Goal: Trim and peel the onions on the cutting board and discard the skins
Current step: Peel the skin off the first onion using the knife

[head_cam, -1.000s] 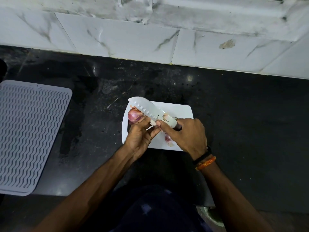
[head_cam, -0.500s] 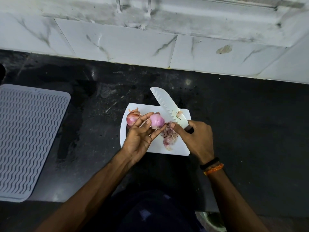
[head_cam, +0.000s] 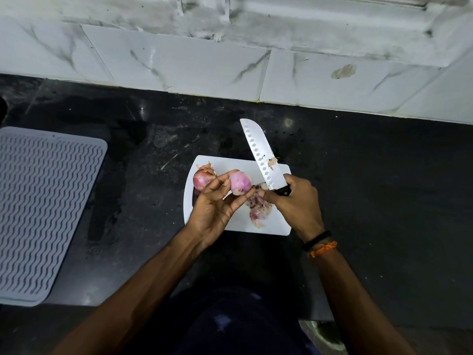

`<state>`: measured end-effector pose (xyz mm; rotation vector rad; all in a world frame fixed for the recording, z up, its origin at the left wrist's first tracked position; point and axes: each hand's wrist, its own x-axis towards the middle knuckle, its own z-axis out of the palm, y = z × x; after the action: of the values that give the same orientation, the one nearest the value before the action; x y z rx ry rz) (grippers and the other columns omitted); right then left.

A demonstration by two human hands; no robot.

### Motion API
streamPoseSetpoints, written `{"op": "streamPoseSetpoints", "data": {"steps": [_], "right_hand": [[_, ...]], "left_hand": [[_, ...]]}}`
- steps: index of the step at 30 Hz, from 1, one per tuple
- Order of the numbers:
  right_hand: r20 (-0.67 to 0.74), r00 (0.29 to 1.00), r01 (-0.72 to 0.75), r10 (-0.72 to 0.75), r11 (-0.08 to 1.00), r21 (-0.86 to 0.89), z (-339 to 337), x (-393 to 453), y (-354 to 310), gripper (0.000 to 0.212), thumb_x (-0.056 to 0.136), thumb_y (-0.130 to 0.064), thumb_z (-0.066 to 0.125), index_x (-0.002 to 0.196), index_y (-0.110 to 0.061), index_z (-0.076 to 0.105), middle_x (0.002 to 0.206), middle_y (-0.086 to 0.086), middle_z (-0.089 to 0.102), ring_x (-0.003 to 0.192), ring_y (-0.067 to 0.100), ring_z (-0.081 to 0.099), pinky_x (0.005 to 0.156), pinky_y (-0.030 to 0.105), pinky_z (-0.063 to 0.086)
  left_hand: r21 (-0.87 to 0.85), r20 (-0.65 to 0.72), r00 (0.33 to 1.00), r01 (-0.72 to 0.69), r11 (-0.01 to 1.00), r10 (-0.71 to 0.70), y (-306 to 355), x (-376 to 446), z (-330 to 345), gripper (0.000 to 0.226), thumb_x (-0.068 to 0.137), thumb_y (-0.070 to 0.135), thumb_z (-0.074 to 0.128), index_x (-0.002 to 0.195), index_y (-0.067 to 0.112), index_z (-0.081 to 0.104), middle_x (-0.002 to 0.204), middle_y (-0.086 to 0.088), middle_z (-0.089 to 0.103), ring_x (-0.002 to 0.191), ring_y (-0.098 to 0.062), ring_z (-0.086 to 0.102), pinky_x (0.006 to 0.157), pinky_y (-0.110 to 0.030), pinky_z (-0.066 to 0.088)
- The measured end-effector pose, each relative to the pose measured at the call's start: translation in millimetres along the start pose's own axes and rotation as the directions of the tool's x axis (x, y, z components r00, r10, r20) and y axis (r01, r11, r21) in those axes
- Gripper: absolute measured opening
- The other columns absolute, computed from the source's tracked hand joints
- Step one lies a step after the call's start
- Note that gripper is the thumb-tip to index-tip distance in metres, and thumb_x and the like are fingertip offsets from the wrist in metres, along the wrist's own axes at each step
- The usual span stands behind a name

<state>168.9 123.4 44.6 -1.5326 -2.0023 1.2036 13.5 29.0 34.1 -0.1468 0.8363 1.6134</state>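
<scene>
My left hand point(head_cam: 215, 208) pinches the peeled onion point(head_cam: 240, 185) above the cutting board point(head_cam: 238, 221); my right hand point(head_cam: 294, 201) clamps the knife point(head_cam: 261, 155). One pile of skins point(head_cam: 259, 207) waits undiscarded. Farther back, the second onion point(head_cam: 203, 178) looks unpeeled. Two onions; roughly halfway, I judge.

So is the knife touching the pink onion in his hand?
Apart. The head view shows the knife blade angled up and away, with bare cutting board visible between it and the peeled onion pinched in the left hand.
</scene>
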Motion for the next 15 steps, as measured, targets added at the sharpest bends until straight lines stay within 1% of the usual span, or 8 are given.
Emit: {"op": "streamPoseSetpoints", "data": {"steps": [2,5,7,9,12,13,15], "right_hand": [[0.011,1.000,-0.023,0.022,0.999,0.034,1.2,2.3,1.6,0.028,0.072,-0.031,0.085,0.094,-0.019,0.073,0.085,-0.008,0.074,0.078,0.006,0.069,0.065,0.030,0.058],[0.033,0.998,-0.061,0.058,0.994,0.092,1.8,5.0,2.8,0.028,0.067,-0.021,0.087,0.090,-0.018,0.071,0.082,-0.008,0.074,0.078,0.007,0.070,0.066,0.029,0.058],[0.046,0.997,-0.067,0.063,0.994,0.090,1.8,7.3,4.6,0.028,0.066,-0.013,0.084,0.090,-0.017,0.071,0.083,-0.008,0.074,0.080,0.008,0.070,0.070,0.033,0.060],[0.062,0.997,-0.062,0.056,0.993,0.096,1.0,7.9,4.4,0.030,0.068,-0.006,0.080,0.094,-0.018,0.072,0.087,-0.009,0.075,0.084,0.008,0.071,0.072,0.030,0.060],[0.079,0.996,-0.054,0.047,0.994,0.090,1.8,9.2,4.4,0.032,0.071,-0.007,0.078,0.100,-0.018,0.071,0.089,-0.009,0.073,0.082,0.008,0.069,0.063,0.022,0.053],[0.080,0.996,-0.053,0.046,0.995,0.089,2.1,9.1,3.8,0.032,0.072,-0.007,0.078,0.101,-0.018,0.071,0.089,-0.009,0.073,0.081,0.009,0.069,0.060,0.021,0.052],[0.075,0.996,-0.055,0.048,0.995,0.086,3.2,9.7,2.4,0.033,0.073,-0.009,0.076,0.104,-0.018,0.070,0.090,-0.008,0.072,0.080,0.009,0.068,0.061,0.024,0.054]], "left_hand": [[0.012,0.014,1.000,-0.001,1.000,0.000,0.0,-0.8,1.3,0.037,0.096,-0.001,0.048,0.132,-0.006,0.051,0.127,-0.023,0.063,0.114,-0.041,0.064,0.095,-0.048,0.054],[0.007,0.022,1.000,0.002,1.000,-0.002,1.6,0.1,0.8,0.035,0.100,-0.005,0.043,0.132,-0.002,0.054,0.123,-0.021,0.066,0.112,-0.042,0.065,0.088,-0.046,0.058],[0.018,0.013,1.000,0.007,1.000,-0.007,1.9,1.3,0.4,0.035,0.100,-0.004,0.043,0.134,-0.002,0.053,0.126,-0.023,0.064,0.113,-0.042,0.064,0.087,-0.045,0.059],[0.034,0.001,1.000,0.018,0.999,-0.018,1.5,1.3,0.6,0.034,0.100,-0.002,0.045,0.133,-0.002,0.054,0.130,-0.025,0.061,0.113,-0.040,0.065,0.086,-0.043,0.059],[0.016,-0.005,0.999,0.034,0.999,-0.034,1.0,-0.2,1.3,0.036,0.096,0.003,0.052,0.131,-0.006,0.054,0.128,-0.026,0.062,0.111,-0.039,0.066,0.084,-0.041,0.059],[-0.002,-0.004,0.999,0.037,0.999,-0.037,0.8,-0.5,1.0,0.038,0.093,0.005,0.056,0.129,-0.008,0.055,0.126,-0.026,0.062,0.110,-0.039,0.067,0.085,-0.041,0.059],[-0.018,0.003,0.999,0.033,0.999,-0.033,1.3,-0.6,-0.1,0.040,0.088,0.007,0.060,0.125,-0.008,0.056,0.121,-0.024,0.065,0.111,-0.039,0.066,0.087,-0.041,0.059]]}}
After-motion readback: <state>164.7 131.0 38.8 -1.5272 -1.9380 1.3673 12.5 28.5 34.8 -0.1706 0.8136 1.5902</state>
